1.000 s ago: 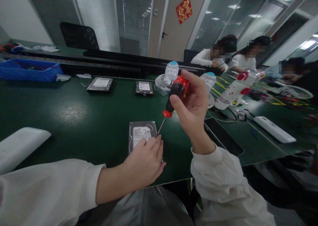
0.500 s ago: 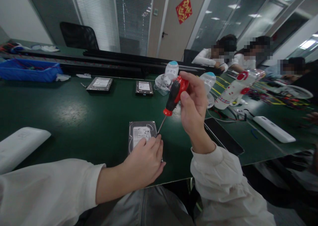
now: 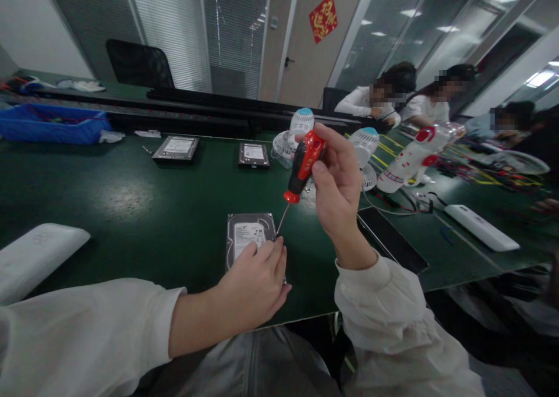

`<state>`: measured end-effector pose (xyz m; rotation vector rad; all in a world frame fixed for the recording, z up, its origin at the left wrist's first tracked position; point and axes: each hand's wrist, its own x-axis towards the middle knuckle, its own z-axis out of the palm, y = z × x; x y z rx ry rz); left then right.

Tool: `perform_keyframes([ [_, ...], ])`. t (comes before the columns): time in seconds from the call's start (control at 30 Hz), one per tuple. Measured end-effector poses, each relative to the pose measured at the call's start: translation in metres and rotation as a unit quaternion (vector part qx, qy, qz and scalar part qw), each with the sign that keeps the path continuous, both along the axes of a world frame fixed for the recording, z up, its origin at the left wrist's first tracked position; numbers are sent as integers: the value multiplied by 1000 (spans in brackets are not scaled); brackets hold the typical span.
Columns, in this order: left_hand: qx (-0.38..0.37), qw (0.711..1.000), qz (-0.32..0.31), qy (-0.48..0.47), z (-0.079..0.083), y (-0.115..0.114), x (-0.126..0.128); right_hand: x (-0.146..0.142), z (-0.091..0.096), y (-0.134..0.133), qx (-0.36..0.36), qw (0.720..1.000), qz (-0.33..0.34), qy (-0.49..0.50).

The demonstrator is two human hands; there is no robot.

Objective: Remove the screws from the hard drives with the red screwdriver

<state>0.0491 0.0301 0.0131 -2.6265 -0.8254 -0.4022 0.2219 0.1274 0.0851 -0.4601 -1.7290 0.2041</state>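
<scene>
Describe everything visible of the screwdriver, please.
The screwdriver has a thick red and black handle, seemingly plastic, a flared red collar and a thin metallic shaft. The right hand holds it slanted, handle up; the shaft runs down near the right edge of the hard drive, by the left hand. Its tip is unclear.

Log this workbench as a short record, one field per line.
Left hand: on the near hard drive, partly covering it
Right hand: holding a red-and-black screwdriver by its handle
Shaft: slants down to the near drive's right edge; contact unclear
Farther back: left drive and right drive, labels up
Far left: blue bin
</scene>
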Motion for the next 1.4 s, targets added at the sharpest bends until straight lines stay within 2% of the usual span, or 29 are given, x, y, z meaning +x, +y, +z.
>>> perform_keyframes([
  [0.17,-1,1000,0,0,0,0,0,-1,2,-2,27,998,-54,14],
  [0.4,-1,1000,1,0,2,0,-1,3,1,-1,5,1000,-21,0],
  [0.6,-10,1000,1,6,3,0,0,2,5,-5,49,995,-82,-3],
  [0.83,-10,1000,2,11,4,0,-1,3,2,-2,1,1000,-21,-13],
  [1.03,-13,1000,6,10,3,0,0,1,4,-5,34,995,-89,2],
  [1.27,-10,1000,5,9,3,1,0,3,3,-2,12,999,-32,-8],
  [1.4,-15,1000,3,13,3,0,0,2,5,-4,47,995,-86,-3],
])
